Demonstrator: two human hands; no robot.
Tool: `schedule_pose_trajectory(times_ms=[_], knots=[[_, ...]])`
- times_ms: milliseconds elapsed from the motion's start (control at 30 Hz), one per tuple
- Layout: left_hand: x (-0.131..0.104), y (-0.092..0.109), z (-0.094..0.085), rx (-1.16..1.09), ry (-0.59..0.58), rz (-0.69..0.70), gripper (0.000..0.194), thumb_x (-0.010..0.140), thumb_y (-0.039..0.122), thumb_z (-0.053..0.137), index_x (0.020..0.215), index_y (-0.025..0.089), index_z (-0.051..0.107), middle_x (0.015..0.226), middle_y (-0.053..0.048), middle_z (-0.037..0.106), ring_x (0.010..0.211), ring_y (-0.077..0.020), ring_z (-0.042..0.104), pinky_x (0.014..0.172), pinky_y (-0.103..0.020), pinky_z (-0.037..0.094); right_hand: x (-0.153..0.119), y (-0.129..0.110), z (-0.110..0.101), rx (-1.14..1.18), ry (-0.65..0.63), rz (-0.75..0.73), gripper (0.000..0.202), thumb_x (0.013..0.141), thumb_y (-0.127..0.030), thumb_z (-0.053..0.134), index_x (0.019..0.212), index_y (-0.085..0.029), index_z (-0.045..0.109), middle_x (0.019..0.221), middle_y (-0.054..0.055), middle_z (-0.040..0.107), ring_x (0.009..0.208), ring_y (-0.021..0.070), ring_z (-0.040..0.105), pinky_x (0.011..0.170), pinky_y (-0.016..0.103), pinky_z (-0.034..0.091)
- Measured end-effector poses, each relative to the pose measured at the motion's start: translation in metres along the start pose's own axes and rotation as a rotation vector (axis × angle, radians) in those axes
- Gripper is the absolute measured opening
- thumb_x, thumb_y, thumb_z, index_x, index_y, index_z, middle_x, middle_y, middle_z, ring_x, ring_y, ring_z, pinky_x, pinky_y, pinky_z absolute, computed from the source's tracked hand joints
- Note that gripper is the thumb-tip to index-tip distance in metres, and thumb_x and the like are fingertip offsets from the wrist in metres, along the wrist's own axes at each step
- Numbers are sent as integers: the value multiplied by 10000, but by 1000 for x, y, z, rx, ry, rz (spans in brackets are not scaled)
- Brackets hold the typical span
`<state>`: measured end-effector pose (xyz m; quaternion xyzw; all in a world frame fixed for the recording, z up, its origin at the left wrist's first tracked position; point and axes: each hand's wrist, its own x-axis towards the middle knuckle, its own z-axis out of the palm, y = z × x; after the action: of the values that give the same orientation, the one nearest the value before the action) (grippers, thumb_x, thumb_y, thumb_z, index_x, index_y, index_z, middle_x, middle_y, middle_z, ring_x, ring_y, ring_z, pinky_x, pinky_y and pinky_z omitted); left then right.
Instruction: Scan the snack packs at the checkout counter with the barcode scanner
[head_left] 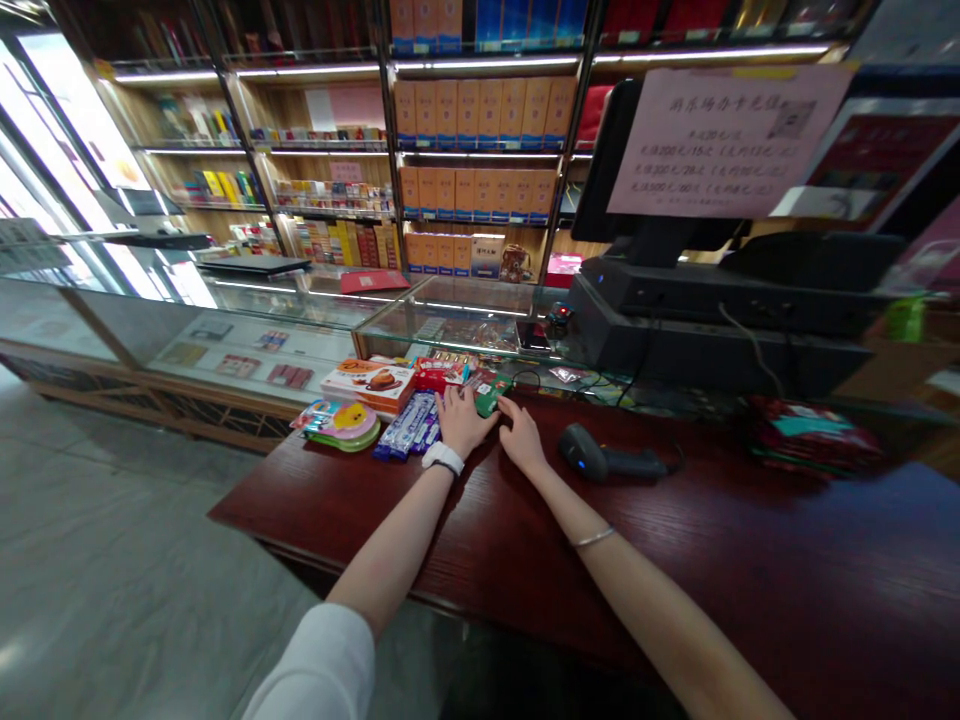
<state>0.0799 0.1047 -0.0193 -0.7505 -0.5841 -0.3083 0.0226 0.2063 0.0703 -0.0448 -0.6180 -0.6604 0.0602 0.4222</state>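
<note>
Over the dark red wooden counter [360,505], both arms reach forward to a group of packaged snacks. My left hand [463,422] is open, fingers spread, lying on the edge of a small green packet [489,397] beside purple-wrapped bars [409,428]. From the right, my right hand [520,436] touches the same packet with its index finger; its other fingers are loosely bent and partly hidden. An orange and white snack box [371,383] lies left of the bars, behind pink and green round packages [341,424]. A red packet [441,374] lies behind my left hand.
A black barcode scanner [604,457] lies right of my right hand. Dark red packages [814,438] sit farther right. Behind stand a monitor with a pink paper sign [727,140], a black register base [720,335] and a glass display case [472,310]. Stocked shelves line the wall.
</note>
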Motion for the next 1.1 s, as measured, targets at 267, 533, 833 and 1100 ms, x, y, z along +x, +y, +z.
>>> schedule_pose_trajectory(times_ms=[267, 533, 833, 1100], knots=[[7, 6, 5, -8, 18, -46, 556, 758, 510, 641, 1156, 132, 555, 1215, -193, 594, 1252, -340, 503, 1153, -540, 232, 1, 0, -2, -43, 12, 4, 604, 720, -66, 440, 1302, -190, 542, 1203, 78, 701, 1156, 222, 621, 1123, 471, 370], [9, -1, -7, -27, 61, 99, 537, 708, 508, 678, 1104, 156, 591, 1149, -155, 604, 1179, -320, 533, 1189, -523, 185, 1, 10, 0, -85, 66, 0, 561, 741, -91, 470, 1291, -169, 552, 1352, 124, 577, 1254, 254, 536, 1088, 447, 417], [7, -3, -23, -47, 227, 408, 389, 707, 416, 713, 1013, 188, 634, 1278, -163, 560, 1285, -338, 471, 1193, -550, 204, 5, 15, -14, -115, 96, -113, 752, 750, -65, 529, 1463, -240, 371, 1592, 105, 251, 1472, 287, 245, 1171, 507, 314], [-2, 10, -42, -225, 286, 602, 336, 709, 383, 714, 984, 217, 618, 1297, -120, 556, 1291, -317, 474, 1193, -577, 215, 3, 8, -88, -414, 81, -379, 711, 796, -92, 596, 1464, -251, 412, 1593, 93, 288, 1483, 306, 215, 1183, 521, 282]])
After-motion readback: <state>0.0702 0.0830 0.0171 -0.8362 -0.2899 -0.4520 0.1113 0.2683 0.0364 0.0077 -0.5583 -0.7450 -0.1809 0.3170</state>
